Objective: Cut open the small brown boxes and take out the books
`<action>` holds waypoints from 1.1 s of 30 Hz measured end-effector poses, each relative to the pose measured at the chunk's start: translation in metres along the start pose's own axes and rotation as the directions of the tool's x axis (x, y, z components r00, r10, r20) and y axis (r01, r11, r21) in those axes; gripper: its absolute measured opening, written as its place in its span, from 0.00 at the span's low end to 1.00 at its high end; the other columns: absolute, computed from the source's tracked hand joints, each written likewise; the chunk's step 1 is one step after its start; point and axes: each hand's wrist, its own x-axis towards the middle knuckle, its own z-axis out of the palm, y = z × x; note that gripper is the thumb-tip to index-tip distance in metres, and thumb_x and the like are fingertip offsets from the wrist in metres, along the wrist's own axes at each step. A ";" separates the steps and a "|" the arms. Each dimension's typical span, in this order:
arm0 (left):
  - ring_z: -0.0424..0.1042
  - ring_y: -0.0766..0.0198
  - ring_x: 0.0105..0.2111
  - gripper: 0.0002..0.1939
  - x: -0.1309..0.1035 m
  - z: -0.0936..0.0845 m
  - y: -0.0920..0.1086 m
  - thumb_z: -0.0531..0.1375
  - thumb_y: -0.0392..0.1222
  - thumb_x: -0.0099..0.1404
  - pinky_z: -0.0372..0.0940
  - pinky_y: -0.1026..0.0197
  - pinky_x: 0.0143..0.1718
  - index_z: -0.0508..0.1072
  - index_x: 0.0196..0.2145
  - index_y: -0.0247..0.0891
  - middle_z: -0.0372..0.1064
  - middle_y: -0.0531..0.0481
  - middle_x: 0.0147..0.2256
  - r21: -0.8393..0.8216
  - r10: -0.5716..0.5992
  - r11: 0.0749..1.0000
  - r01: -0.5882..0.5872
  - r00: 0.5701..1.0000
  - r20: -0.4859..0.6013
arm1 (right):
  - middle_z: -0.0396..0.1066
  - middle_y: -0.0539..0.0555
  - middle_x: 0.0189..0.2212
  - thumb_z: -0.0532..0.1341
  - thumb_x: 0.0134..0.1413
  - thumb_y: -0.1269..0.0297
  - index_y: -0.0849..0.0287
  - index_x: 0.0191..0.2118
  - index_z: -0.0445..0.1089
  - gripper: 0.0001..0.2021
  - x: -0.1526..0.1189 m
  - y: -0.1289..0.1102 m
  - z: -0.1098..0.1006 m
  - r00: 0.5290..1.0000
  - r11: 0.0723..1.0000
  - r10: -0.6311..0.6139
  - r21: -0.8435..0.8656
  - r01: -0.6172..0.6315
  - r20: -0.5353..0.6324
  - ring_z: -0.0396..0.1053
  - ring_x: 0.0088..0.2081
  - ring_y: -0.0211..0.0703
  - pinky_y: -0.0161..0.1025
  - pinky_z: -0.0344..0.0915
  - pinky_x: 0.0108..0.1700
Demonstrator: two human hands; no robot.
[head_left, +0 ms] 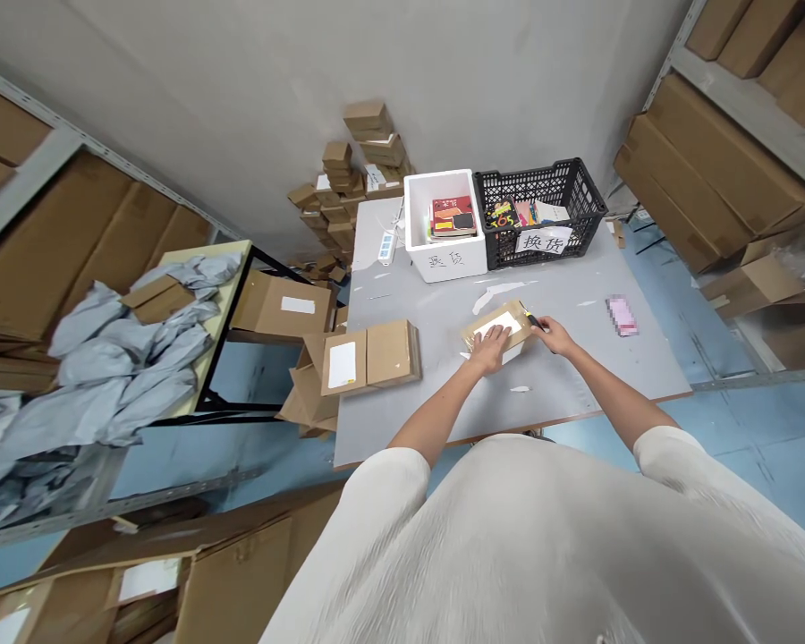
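Observation:
A small cardboard box with a white label lies on the grey table. My left hand rests flat on its top with the fingers stretched out. At the box's right end, my right hand is closed around a utility knife with a black and yellow body. The knife's tip is over or against the box's far right corner; I cannot tell whether it cuts in. Some white material shows under the box's near edge.
Behind the box stand a white foam bin with books and a black plastic crate holding colourful items. Cardboard boxes sit at the table's left edge, beside a power strip. A pink item lies at right; grey parcels fill a side table.

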 end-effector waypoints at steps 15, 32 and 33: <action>0.65 0.44 0.67 0.34 -0.003 0.015 0.040 0.66 0.32 0.64 0.48 0.42 0.72 0.62 0.65 0.43 0.67 0.37 0.62 0.102 0.068 0.993 -0.058 0.993 -0.096 | 0.82 0.56 0.42 0.61 0.69 0.50 0.56 0.44 0.76 0.15 -0.038 -0.006 -0.048 0.954 0.996 0.079 0.026 -0.090 0.290 0.79 0.37 0.43 0.37 0.74 0.38; 0.65 0.45 0.68 0.36 -0.004 0.020 0.040 0.67 0.33 0.62 0.43 0.40 0.76 0.63 0.65 0.44 0.65 0.38 0.63 0.090 0.055 0.995 -0.046 0.993 -0.105 | 0.82 0.58 0.48 0.59 0.69 0.54 0.47 0.53 0.83 0.17 -0.002 -0.004 -0.078 0.903 0.776 -0.159 -0.515 0.364 0.398 0.75 0.50 0.57 0.48 0.67 0.54; 0.65 0.45 0.68 0.36 -0.004 0.021 0.040 0.68 0.34 0.62 0.43 0.40 0.76 0.63 0.65 0.44 0.64 0.38 0.63 0.095 0.057 0.994 -0.047 0.993 -0.108 | 0.82 0.59 0.48 0.59 0.69 0.55 0.47 0.52 0.83 0.16 0.000 -0.006 -0.074 0.898 0.759 -0.172 -0.526 0.383 0.406 0.75 0.51 0.58 0.50 0.65 0.56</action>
